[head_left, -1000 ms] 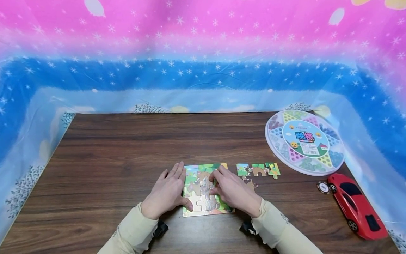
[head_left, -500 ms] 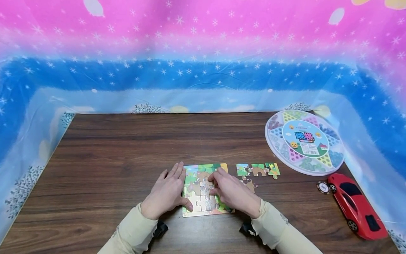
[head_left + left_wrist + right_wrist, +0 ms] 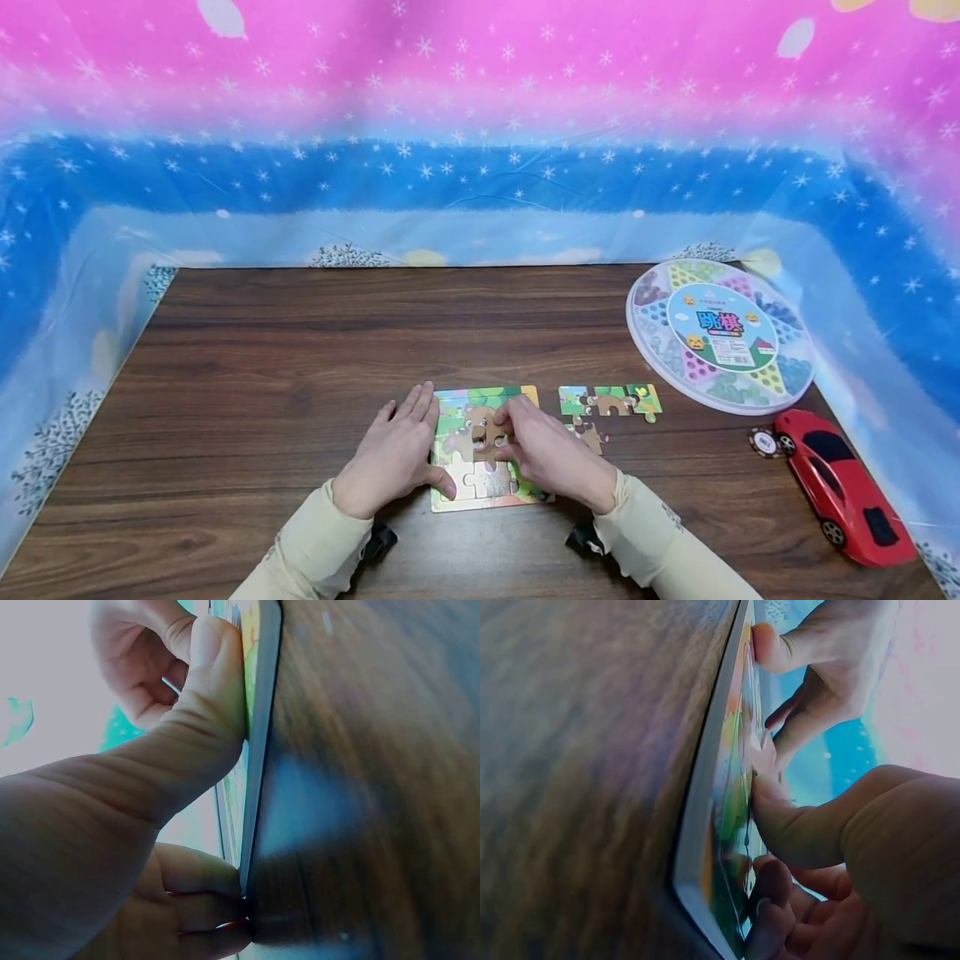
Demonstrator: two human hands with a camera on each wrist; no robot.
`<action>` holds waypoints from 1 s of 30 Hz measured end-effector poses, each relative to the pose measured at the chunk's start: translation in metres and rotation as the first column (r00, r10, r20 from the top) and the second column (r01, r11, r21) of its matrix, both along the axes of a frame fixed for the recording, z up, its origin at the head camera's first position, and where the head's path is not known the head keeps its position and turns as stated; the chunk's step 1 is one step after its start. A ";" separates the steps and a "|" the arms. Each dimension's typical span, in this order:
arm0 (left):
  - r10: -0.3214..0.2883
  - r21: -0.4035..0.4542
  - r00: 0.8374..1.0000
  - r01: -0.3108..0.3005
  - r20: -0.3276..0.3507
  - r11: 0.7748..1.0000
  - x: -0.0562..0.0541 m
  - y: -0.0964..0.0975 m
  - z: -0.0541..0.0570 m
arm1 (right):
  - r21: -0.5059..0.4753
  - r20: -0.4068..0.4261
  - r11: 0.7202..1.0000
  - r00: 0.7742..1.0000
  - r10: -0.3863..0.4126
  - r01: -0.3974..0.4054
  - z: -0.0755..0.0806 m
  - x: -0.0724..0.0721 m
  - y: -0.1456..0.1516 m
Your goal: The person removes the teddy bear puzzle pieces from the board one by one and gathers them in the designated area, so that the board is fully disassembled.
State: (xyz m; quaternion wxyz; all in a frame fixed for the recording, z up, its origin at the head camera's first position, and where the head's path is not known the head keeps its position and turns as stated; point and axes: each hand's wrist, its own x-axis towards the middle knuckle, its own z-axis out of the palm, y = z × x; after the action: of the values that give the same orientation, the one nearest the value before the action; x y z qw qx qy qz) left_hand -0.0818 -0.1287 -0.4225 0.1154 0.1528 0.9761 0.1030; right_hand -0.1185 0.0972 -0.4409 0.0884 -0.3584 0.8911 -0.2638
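My left hand (image 3: 393,458), fingers straight, lies against the left edge of a square, brightly printed jigsaw board (image 3: 487,505) on the dark brown wood-grain tabletop (image 3: 300,342), my right hand (image 3: 553,450) pinches a brown bear-printed puzzle piece (image 3: 487,433) near the board's middle

Brown table (image 3: 300,333), puzzle (image 3: 482,450), loose pieces (image 3: 611,392), game board (image 3: 722,333), chip (image 3: 763,444), car (image 3: 847,487)

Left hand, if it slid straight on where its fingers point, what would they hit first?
Probably the patterned cloth behind the table; the way from the left hand looks free until there, though depth is unclear.
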 end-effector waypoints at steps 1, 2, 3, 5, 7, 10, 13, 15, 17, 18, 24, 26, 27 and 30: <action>0.000 0.000 1.000 0.000 0.000 1.000 0.000 0.000 0.000 | -0.012 0.009 1.000 1.000 0.002 -0.002 0.000 0.000 0.000; 0.001 0.001 1.000 -0.001 -0.002 1.000 0.000 0.000 0.000 | -0.025 0.019 1.000 1.000 0.003 -0.002 0.001 0.000 0.000; 0.001 0.002 1.000 -0.001 -0.004 1.000 0.000 0.000 -0.001 | -0.039 0.029 0.999 1.000 0.005 -0.004 0.001 -0.001 0.001; 0.001 0.004 1.000 -0.001 -0.007 1.000 0.001 0.000 -0.001 | -0.063 0.044 0.998 0.999 0.011 -0.008 0.001 -0.001 0.001; 0.001 0.006 1.000 -0.001 -0.010 1.000 0.001 0.000 -0.001 | -0.083 0.054 0.996 0.998 0.019 -0.014 0.002 -0.002 0.002; 0.003 0.007 1.000 -0.003 -0.011 1.000 0.001 0.000 -0.001 | -0.090 0.056 0.996 0.998 0.029 -0.024 0.002 -0.003 0.002; 0.005 0.006 1.000 -0.005 -0.010 1.000 0.001 0.000 -0.001 | -0.104 0.064 0.994 0.997 0.040 -0.033 0.003 -0.004 0.003; 0.006 0.003 1.000 -0.006 -0.009 1.000 0.001 0.000 -0.002 | -0.129 0.079 0.991 0.995 0.056 -0.046 0.004 -0.004 0.003; 0.006 0.001 1.000 -0.006 -0.008 1.000 0.001 0.000 -0.002 | -0.168 0.102 0.984 0.992 0.080 -0.062 0.005 -0.004 0.004; 0.005 -0.001 1.000 -0.005 -0.008 1.000 0.001 0.000 -0.002 | -0.183 0.113 0.981 0.990 0.089 -0.068 0.005 -0.004 0.004; 0.001 -0.009 1.000 -0.001 -0.012 1.000 0.000 0.000 -0.002 | -0.209 0.142 0.975 0.985 0.101 -0.070 0.008 -0.002 0.001; 0.002 -0.008 1.000 -0.002 -0.008 1.000 0.000 0.000 -0.002 | -0.210 0.139 0.976 0.986 0.095 -0.064 0.008 -0.002 0.001; 0.003 -0.009 1.000 -0.003 -0.007 1.000 0.000 0.000 -0.001 | -0.214 0.134 0.975 0.987 0.091 -0.061 0.008 -0.001 0.000; 0.005 -0.011 1.000 -0.005 -0.002 1.000 -0.001 0.000 -0.001 | -0.238 0.128 0.970 0.988 0.089 -0.057 0.009 -0.001 0.000</action>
State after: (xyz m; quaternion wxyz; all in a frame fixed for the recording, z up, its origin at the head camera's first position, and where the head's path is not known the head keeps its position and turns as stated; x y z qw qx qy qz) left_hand -0.0824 -0.1283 -0.4231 0.1149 0.1496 0.9772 0.0976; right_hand -0.1197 0.0969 -0.4323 0.1163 -0.3800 0.8318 -0.3875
